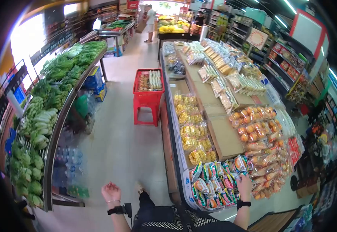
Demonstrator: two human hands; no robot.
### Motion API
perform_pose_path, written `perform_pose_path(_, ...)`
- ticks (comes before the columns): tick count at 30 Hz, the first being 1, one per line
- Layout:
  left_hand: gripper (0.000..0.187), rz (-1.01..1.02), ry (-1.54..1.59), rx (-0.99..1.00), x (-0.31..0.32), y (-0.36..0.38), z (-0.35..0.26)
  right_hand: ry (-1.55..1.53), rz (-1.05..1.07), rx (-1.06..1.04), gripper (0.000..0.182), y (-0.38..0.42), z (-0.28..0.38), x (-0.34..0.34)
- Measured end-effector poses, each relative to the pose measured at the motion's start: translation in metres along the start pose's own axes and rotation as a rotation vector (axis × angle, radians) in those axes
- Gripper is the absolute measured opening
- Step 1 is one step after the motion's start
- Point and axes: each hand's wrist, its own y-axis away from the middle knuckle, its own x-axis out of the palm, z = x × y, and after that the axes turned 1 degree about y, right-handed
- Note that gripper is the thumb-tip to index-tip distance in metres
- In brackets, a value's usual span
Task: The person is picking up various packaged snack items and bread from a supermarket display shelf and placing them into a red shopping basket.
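My left hand (111,192) is held over the aisle floor, palm up with its fingers loosely curled apart, and nothing lies in it. On the right, my right hand (244,185) reaches onto the small colourful snack packets (218,181) at the near end of the display table. Its fingertips touch or nearly touch the packets; whether they grip one is too small to tell. Wrapped bread rolls (267,170) lie just right of that hand. Bags of yellow snacks (191,127) sit farther up the table, beside bare cardboard (225,136).
Leafy vegetables (70,63) fill a long stand at the left. A red basket (148,92) rests on a red stool (146,112) in the aisle. A person (150,23) stands at the far end. Bottle packs (68,160) are under the vegetable stand.
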Motion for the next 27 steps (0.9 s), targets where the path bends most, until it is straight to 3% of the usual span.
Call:
perform_pose_path(3, 0.012, 0.036, -0.019, -0.007, 0.032, -0.016, 0.002, -0.098, 0.026, 0.086, 0.030, 0.006, 0.000, -0.008)
perform_pose_path(5, 0.012, 0.070, -0.076, -0.134, 0.055, -0.048, 0.011, -0.129, 0.013, 0.139, 0.031, 0.018, 0.021, -0.038)
perform_pose_path(8, 0.014, 0.173, -0.260, -0.240, 0.105, -0.087, 0.046, -0.304, -0.142, 0.221, 0.033, 0.036, 0.055, -0.067)
perform_pose_path(10, 0.015, 0.229, -0.376, -0.357, 0.166, -0.094, 0.079, -0.347, -0.418, 0.091, 0.034, 0.033, 0.111, -0.090)
perform_pose_path(12, 0.014, 0.321, -0.446, -0.486, 0.226, -0.081, 0.112, -0.431, -0.537, 0.062, 0.036, 0.033, 0.170, -0.103)
perform_pose_path(16, 0.012, 0.511, -0.632, -0.790, 0.310, -0.069, 0.156, -0.494, -0.564, -0.106, 0.043, 0.002, 0.257, -0.115)
perform_pose_path(19, 0.012, 0.664, -0.668, -0.946, 0.344, -0.070, 0.164, -0.472, -0.604, -0.030, 0.045, -0.012, 0.278, -0.117)
perform_pose_path(22, 0.014, 0.694, -0.636, -0.865, 0.347, -0.120, 0.145, -0.550, -0.660, 0.098, 0.047, -0.028, 0.274, -0.096)
perform_pose_path(24, 0.016, 0.602, -0.667, -0.759, 0.332, -0.154, 0.123, -0.413, -0.621, 0.047, 0.048, -0.041, 0.268, -0.086)
perform_pose_path(25, 0.017, 0.515, -0.539, -0.709, 0.313, -0.220, 0.092, -0.389, -0.602, -0.007, 0.048, -0.057, 0.276, -0.079)
perform_pose_path(27, 0.017, 0.476, -0.570, -0.691, 0.302, -0.236, 0.060, -0.405, -0.500, -0.050, 0.042, -0.075, 0.290, -0.074)
